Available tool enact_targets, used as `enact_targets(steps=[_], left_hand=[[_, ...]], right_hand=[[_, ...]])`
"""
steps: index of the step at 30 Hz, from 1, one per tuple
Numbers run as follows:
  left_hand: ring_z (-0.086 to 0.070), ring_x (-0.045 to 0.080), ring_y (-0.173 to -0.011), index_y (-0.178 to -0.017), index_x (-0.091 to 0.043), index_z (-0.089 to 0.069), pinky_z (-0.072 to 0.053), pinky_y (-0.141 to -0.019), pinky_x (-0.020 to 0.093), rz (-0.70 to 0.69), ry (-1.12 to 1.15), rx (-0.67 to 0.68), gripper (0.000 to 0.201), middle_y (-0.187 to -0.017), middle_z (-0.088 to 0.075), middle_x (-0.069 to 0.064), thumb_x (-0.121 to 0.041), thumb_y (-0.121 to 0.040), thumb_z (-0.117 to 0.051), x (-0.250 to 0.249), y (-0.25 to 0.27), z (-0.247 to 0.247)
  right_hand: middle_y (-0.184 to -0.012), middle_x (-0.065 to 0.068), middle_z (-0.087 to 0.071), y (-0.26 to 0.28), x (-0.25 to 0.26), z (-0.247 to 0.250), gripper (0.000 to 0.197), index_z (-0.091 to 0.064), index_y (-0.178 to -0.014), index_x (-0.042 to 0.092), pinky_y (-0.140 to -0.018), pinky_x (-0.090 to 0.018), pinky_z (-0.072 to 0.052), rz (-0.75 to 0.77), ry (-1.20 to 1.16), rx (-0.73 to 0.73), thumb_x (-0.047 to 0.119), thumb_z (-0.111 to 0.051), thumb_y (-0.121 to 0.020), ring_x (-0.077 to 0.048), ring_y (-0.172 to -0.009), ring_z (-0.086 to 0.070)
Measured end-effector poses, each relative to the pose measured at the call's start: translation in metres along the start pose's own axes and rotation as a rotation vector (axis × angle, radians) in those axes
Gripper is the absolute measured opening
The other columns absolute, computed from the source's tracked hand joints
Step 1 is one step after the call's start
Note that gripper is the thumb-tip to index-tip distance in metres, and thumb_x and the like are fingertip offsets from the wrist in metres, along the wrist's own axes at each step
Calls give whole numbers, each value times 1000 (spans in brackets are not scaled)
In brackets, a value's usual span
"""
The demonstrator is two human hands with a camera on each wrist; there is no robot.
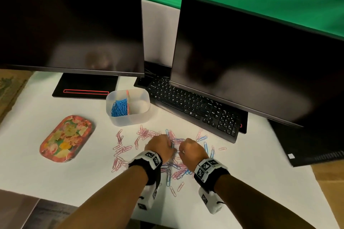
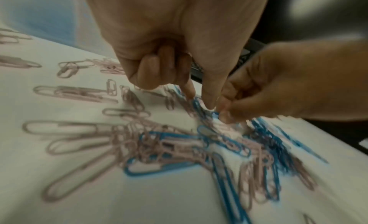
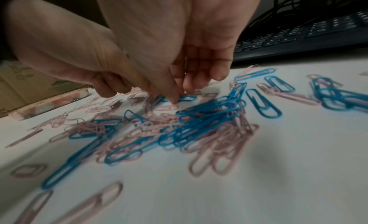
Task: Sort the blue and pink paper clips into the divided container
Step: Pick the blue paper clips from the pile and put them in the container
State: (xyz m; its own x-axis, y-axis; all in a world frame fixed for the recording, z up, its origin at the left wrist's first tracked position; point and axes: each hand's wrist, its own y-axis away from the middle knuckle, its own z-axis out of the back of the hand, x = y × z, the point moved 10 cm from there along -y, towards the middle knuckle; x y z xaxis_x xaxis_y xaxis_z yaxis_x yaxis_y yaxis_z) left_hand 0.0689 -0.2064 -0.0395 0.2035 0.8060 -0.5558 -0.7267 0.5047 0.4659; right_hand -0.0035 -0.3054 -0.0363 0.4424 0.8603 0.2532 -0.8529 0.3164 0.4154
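A loose pile of pink and blue paper clips (image 1: 173, 169) lies on the white table in front of me. Both hands are down in its far side, close together. My left hand (image 2: 199, 100) has its fingers curled, and its thumb and forefinger pinch a blue paper clip (image 2: 198, 107). My right hand (image 3: 181, 95) meets it from the right, thumb and fingertips closing on a blue clip (image 3: 188, 98). The divided container (image 1: 144, 98) stands beyond the pile. Its left compartment holds several blue clips (image 1: 119, 108), and the right one looks bare.
A floral oval tray (image 1: 67, 138) lies to the left. A black keyboard (image 1: 195, 107) runs along the right under a dark monitor (image 1: 260, 65), and a second monitor (image 1: 70, 24) stands at the back left. Stray clips (image 1: 121, 149) spread towards the tray.
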Motion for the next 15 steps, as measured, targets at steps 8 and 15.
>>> enact_targets(steps=[8, 15], left_hand=[[-66, 26, -89, -94, -14, -71, -56, -78, 33, -13, -169, 1, 19, -97, -71, 4, -28, -87, -60, 5, -7, -4], [-66, 23, -90, -86, -18, -70, -52, -76, 26, -36, 38, 6, 15, -94, -71, 2, -17, -86, -55, 18, -11, 7]], right_hand=[[-109, -11, -59, -6, -6, -4, 18, -63, -103, 7, -77, -30, -51, -38, -35, 12, 9, -52, -89, -27, -99, -61], [-79, 5, -61, -2, -26, 9, 13, -64, -90, 22, -59, -14, -44, -123, -518, -74, 12, -55, -86, -15, -76, -60]])
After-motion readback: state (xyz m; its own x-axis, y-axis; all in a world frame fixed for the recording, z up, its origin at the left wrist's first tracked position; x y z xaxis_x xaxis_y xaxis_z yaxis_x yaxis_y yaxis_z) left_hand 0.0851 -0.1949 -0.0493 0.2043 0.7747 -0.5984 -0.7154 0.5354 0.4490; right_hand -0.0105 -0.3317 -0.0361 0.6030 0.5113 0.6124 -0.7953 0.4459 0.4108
